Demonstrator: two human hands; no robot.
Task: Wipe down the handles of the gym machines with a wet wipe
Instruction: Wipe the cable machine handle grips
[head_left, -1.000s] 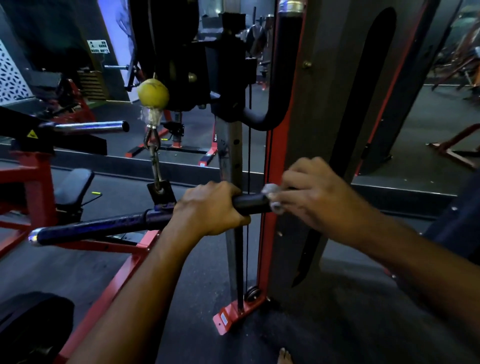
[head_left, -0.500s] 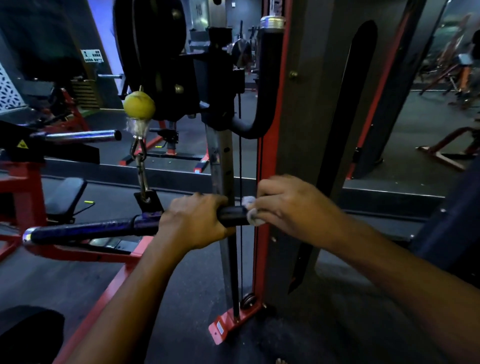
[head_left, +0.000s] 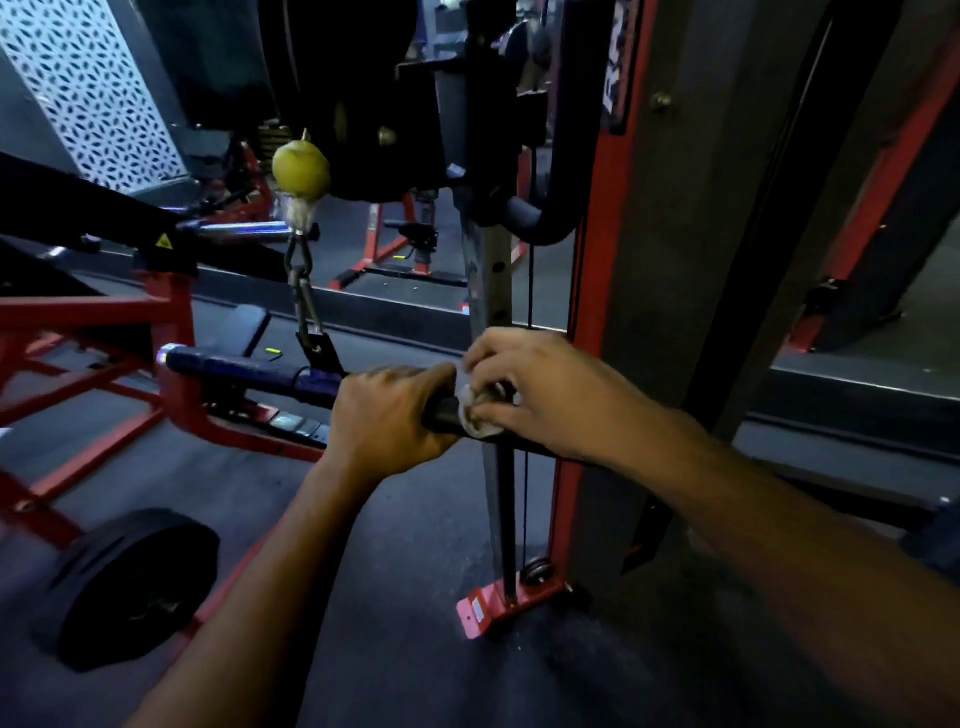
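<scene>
Left hand (head_left: 387, 418) holds the hanging bar (head_left: 249, 370) at mid-frame; right hand (head_left: 540, 395) pinches the wet wipe (head_left: 474, 415) against it. The chain-hung bar could swing, shedding the bunched wipe.

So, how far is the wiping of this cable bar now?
In hand: the left hand grips the bar near its middle, and the right hand presses the white wipe around the black grip just right of it. Left to do: the bar's left half, out to its shiny end cap, is untouched now. Nothing shows which parts are already clean.
</scene>
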